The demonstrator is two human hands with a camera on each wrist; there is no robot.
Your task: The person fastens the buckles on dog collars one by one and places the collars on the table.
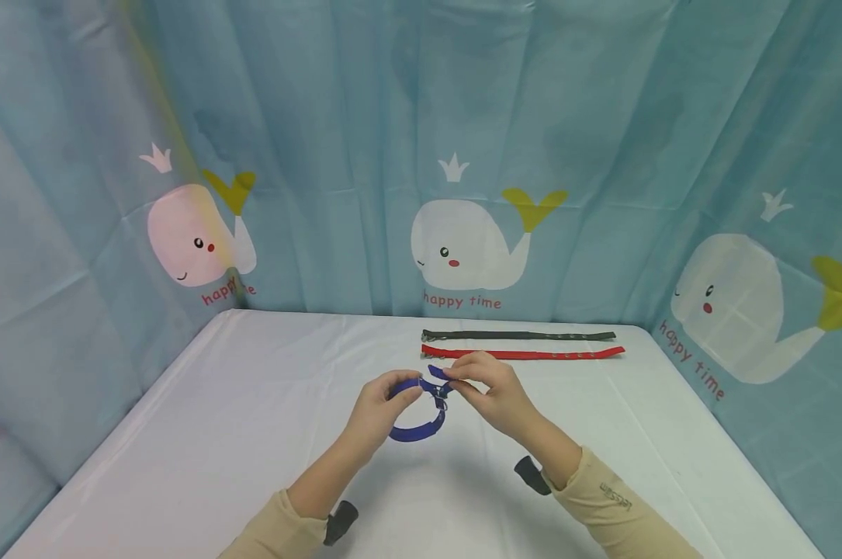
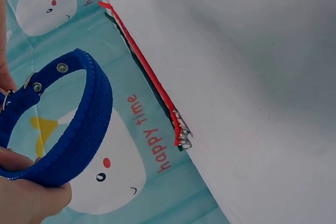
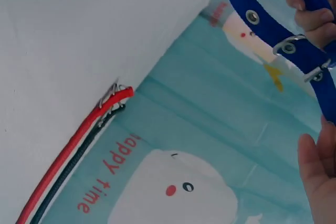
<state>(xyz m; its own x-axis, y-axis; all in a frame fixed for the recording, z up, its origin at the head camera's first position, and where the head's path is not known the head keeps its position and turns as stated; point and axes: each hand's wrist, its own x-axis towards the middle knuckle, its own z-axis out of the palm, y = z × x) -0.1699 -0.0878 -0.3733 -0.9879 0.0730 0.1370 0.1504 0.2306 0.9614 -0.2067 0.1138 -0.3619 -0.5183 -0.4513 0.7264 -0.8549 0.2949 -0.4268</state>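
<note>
left hand (image 1: 375, 411) grips blue collar (image 1: 421, 429) loop, frame center | right hand (image 1: 493, 392) pinches its buckle (image 1: 440, 394) end

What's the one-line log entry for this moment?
left hand: grips blue collar | right hand: pinches collar at buckle | red collar, dark collar: flat on table
</note>
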